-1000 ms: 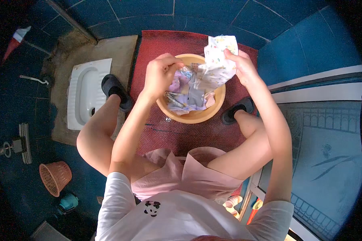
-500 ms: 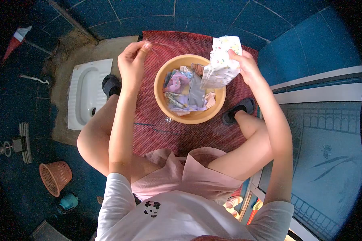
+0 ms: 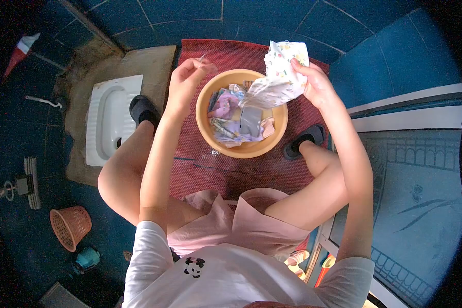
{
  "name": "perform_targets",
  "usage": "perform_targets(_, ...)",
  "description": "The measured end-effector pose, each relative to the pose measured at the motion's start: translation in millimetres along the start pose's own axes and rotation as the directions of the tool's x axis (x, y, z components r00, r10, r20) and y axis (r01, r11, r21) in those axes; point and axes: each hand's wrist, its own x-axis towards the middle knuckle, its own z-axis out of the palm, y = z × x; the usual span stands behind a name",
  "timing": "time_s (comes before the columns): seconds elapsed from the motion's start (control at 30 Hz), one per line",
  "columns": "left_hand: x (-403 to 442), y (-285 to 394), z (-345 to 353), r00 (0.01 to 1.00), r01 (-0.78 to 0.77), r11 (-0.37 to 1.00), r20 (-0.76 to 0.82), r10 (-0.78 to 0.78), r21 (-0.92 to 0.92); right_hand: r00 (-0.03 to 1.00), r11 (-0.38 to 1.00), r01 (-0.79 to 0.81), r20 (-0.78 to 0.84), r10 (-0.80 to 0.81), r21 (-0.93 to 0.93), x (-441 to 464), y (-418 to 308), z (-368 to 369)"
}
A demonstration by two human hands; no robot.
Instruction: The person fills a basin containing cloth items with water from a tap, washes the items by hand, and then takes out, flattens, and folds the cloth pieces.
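White cloth with a small coloured print (image 3: 285, 77) hangs from my right hand (image 3: 315, 84), its thumb pressed on the cloth. The lower part of the cloth droops over the right side of a yellow basin (image 3: 203, 123). My left hand (image 3: 186, 82) is raised above the basin's upper left, thumb and fingertips pinched together on thin pale threads (image 3: 203, 57). Inside the basin lie wet-looking clothes: a purple-pink piece (image 3: 225, 105), a grey piece (image 3: 250, 120) and others in lilac and peach.
The basin stands on a red mat (image 3: 231, 179) between my feet in dark slippers. A white squat toilet (image 3: 113, 120) is at the left, with a pink basket (image 3: 71, 227) lower down. A glazed door panel (image 3: 421, 179) stands at the right.
My left hand first pulled away leftward from the basin with thin threads, then came slightly back toward it. The cloth in my right hand has swung left over the basin.
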Motion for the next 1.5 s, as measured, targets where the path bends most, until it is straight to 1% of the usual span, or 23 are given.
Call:
perform_targets(0.07, 0.9, -4.6, 0.0, 1.0, -0.004, 0.999, 0.002, 0.004, 0.048, 1.0, 1.0, 0.002, -0.005, -0.002, -0.014, -0.9, -0.5, 2.0)
perform_targets(0.1, 2.2, -7.8, -1.0, 0.995, -0.096, 0.942, 0.011, 0.097, 0.322, 1.0, 1.0, 0.004, -0.009, -0.004, -0.029, -1.5, -0.6, 2.9)
perform_targets(0.13, 3.0, -9.6, -1.1, 0.982, -0.177, 0.803, 0.046, 0.184, 0.568, 1.0, 1.0, 0.004, -0.01, -0.004, -0.028, -2.8, -1.0, 4.5)
perform_targets(0.2, 0.0, -8.4, 4.7, 0.966, -0.235, 0.764, 0.058, 0.252, 0.601, 0.999, 0.996, 0.033, -0.003, -0.034, -0.083, -5.8, -1.8, 7.0)
perform_targets(0.27, -2.5, -4.8, 10.7, 0.931, -0.33, 0.605, 0.142, 0.337, 0.725, 0.999, 0.988, 0.037, 0.001, -0.037, -0.147, -7.3, -2.6, 6.0)
perform_targets(0.3, -3.5, -5.1, 11.5, 0.931, -0.33, 0.604, 0.143, 0.337, 0.725, 0.999, 0.977, 0.041, 0.006, -0.041, -0.211, -7.6, -2.9, 5.2)
perform_targets(0.37, -4.7, -5.8, 12.5, 0.938, -0.324, 0.464, 0.214, 0.274, 0.824, 0.999, 0.968, 0.048, 0.008, -0.048, -0.245, -5.2, -0.5, -0.1)
perform_targets(0.4, -4.6, -5.0, 12.4, 0.938, -0.324, 0.464, 0.214, 0.274, 0.825, 0.998, 0.958, 0.055, 0.011, -0.054, -0.28, -4.0, 0.2, -2.6)
perform_targets(0.47, -4.3, -2.6, 12.0, 0.953, -0.303, 0.426, 0.268, 0.142, 0.853, 0.998, 0.956, 0.06, 0.013, -0.058, -0.287, -3.1, -0.3, -5.2)
perform_targets(0.5, -4.6, -2.5, 12.6, 0.953, -0.303, 0.426, 0.268, 0.142, 0.853, 0.998, 0.954, 0.064, 0.015, -0.062, -0.294, -3.0, -0.6, -5.8)
perform_targets(0.57, -5.2, -2.3, 13.4, 0.956, -0.277, 0.531, 0.178, 0.232, 0.801, 0.997, 0.956, 0.075, 0.013, -0.075, -0.284, -3.8, -2.5, -4.7)
perform_targets(0.67, -4.4, 2.3, 13.0, 0.963, -0.243, 0.626, 0.109, 0.246, 0.741, 0.996, 0.962, 0.087, 0.012, -0.087, -0.261, -1.5, -2.0, -3.4)
perform_targets(0.93, -19.2, 70.8, -13.7, 0.964, -0.218, 0.657, 0.056, 0.26, 0.722, 0.996, 0.954, 0.095, 0.029, -0.09, -0.285, -17.9, 1.1, 16.6)
perform_targets(1.03, -38.8, 132.7, -65.9, 0.956, -0.276, 0.531, 0.17, 0.24, 0.801, 0.997, 0.943, 0.071, 0.027, -0.066, -0.326, -38.9, 7.4, 51.0)
perform_targets(1.07, -52.9, 159.9, -80.7, 0.958, -0.252, 0.509, 0.137, 0.252, 0.823, 0.998, 0.938, 0.065, 0.02, -0.062, -0.341, -53.0, 7.9, 61.0)
perform_targets(1.13, -102.0, 224.5, -96.3, 0.98, -0.186, 0.559, 0.113, 0.164, 0.808, 0.995, 0.936, 0.082, 0.08, -0.057, -0.343, -95.2, 1.6, 71.5)
perform_targets(1.2, -162.2, 279.3, -127.9, 0.99, -0.086, 0.539, 0.011, 0.141, 0.838, 0.997, 0.931, 0.05, 0.068, -0.027, -0.361, -129.7, 4.6, 79.0)
perform_targets(1.27, -225.0, 323.7, -194.5, 0.993, 0.01, 0.647, -0.084, 0.083, 0.762, 0.995, 0.932, 0.045, 0.102, -0.008, -0.359, -154.9, 15.5, 109.4)
perform_targets(1.33, -303.7, 366.1, -272.6, 0.98, 0.062, 0.624, -0.166, 0.109, 0.779, 0.997, 0.908, 0.027, 0.074, 0.005, -0.419, -178.5, 28.3, 149.3)
perform_targets(1.4, -390.0, 404.0, -352.4, 0.961, 0.15, 0.751, -0.275, 0.043, 0.643, 0.989, 0.902, 0.045, 0.146, 0.02, -0.43, -201.2, 48.5, 196.9)
perform_targets(1.43, -436.5, 419.8, -389.5, 0.94, 0.239, 0.656, -0.34, 0.029, 0.716, 0.989, 0.888, 0.031, 0.145, 0.041, -0.46, -210.6, 62.6, 223.4)
perform_targets(1.47, -482.2, 424.7, -435.6, 0.918, 0.271, 0.649, -0.394, 0.049, 0.711, 0.988, 0.872, 0.019, 0.143, 0.059, -0.489, -216.2, 79.2, 248.5)
perform_targets(1.5, -522.7, 418.7, -487.1, 0.92, 0.326, 0.546, -0.392, 0.005, 0.772, 0.986, 0.849, 0.009, 0.147, 0.081, -0.529, -222.6, 98.7, 263.8)
